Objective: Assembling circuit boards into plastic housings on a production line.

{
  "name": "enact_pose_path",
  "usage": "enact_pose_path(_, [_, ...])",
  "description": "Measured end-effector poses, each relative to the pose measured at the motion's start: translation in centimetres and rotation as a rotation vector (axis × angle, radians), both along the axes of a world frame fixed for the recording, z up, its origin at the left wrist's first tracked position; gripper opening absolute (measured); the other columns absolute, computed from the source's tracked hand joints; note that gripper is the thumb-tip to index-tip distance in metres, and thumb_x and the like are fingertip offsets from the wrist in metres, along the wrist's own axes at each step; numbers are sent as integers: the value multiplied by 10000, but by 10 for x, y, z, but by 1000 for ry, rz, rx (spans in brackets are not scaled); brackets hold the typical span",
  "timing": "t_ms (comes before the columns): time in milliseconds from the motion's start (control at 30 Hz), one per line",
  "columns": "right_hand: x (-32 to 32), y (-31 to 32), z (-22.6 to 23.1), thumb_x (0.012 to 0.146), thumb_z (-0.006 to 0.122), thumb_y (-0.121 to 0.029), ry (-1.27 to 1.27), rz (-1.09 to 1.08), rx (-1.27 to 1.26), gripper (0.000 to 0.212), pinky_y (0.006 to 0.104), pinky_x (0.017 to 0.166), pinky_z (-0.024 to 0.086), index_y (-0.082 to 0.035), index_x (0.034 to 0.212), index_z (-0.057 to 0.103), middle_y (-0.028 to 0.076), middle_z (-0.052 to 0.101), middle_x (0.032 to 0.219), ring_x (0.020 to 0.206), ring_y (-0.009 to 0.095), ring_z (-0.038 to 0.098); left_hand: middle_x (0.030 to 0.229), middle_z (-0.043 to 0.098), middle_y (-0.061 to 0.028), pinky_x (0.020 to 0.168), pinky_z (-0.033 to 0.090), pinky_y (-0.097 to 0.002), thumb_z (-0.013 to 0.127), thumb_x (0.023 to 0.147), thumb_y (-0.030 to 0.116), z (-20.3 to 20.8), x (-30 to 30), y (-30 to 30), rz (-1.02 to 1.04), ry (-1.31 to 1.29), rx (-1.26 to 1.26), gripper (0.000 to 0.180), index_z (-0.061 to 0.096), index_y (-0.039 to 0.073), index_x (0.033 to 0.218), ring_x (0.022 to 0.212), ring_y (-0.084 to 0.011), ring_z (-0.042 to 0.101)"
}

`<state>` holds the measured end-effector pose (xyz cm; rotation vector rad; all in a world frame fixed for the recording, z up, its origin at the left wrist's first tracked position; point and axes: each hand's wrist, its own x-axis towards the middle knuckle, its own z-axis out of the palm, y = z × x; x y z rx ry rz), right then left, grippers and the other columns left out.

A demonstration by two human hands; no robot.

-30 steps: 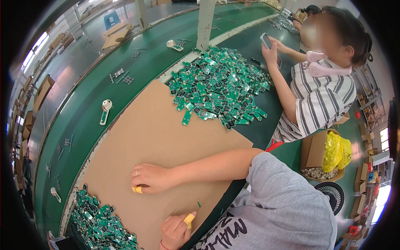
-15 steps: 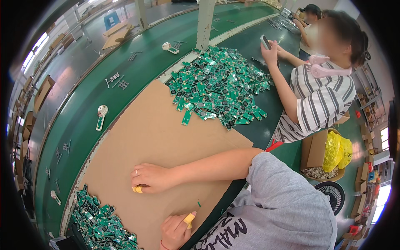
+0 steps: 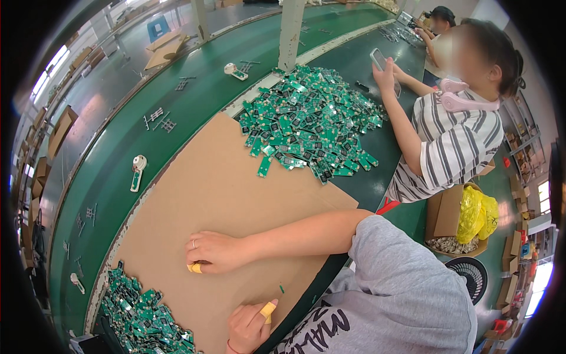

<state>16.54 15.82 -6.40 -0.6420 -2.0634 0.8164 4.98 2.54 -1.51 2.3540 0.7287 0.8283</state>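
Note:
My right hand [image 3: 216, 252] rests on a brown cardboard sheet [image 3: 206, 171], its fingers curled under and yellow tape round one finger. A dark gap shows beneath those fingers; whatever they may hold is hidden. Nearer the sheet's front edge, my left hand [image 3: 250, 326] is loosely closed, with yellow tape on one digit. Its palm is out of sight. A tiny green strip [image 3: 282, 289] lies on the cardboard beside the left hand, touching neither hand. Small green circuit boards [image 3: 144, 312] are heaped at the lower left, near my left hand.
A larger heap of circuit boards [image 3: 309, 121] lies beyond the cardboard. Past the ledge runs a green conveyor belt [image 3: 112, 183] carrying metal pieces and a white-headed part [image 3: 138, 171]. A co-worker in a striped shirt [image 3: 454, 135] holds a phone [image 3: 378, 59]. Behind is a carton [image 3: 445, 215] with a yellow bag.
The parts on the belt have shifted toward the lower left. The co-worker's phone has tilted and moved slightly. Both my hands have stayed in place.

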Motion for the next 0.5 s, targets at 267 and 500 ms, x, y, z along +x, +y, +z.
enact_pose_path(267, [-1, 0, 0, 703, 573, -90, 13, 7, -2, 43, 384, 731, 415, -71, 740, 563, 51, 551, 794, 828, 251, 501, 732, 625, -41, 488, 404, -278, 568, 661, -42, 3, 1, 0, 8, -1, -11, 252, 633, 58, 883, 543, -188, 550])
enact_pose_path(500, [1, 2, 0, 696, 584, -85, 7, -1, 8, 43, 382, 722, 421, -65, 723, 559, 51, 563, 793, 825, 252, 511, 722, 609, -46, 489, 399, -281, 566, 654, -44, -10, -6, 2, -9, -10, -37, 277, 648, 64, 897, 529, -193, 527])
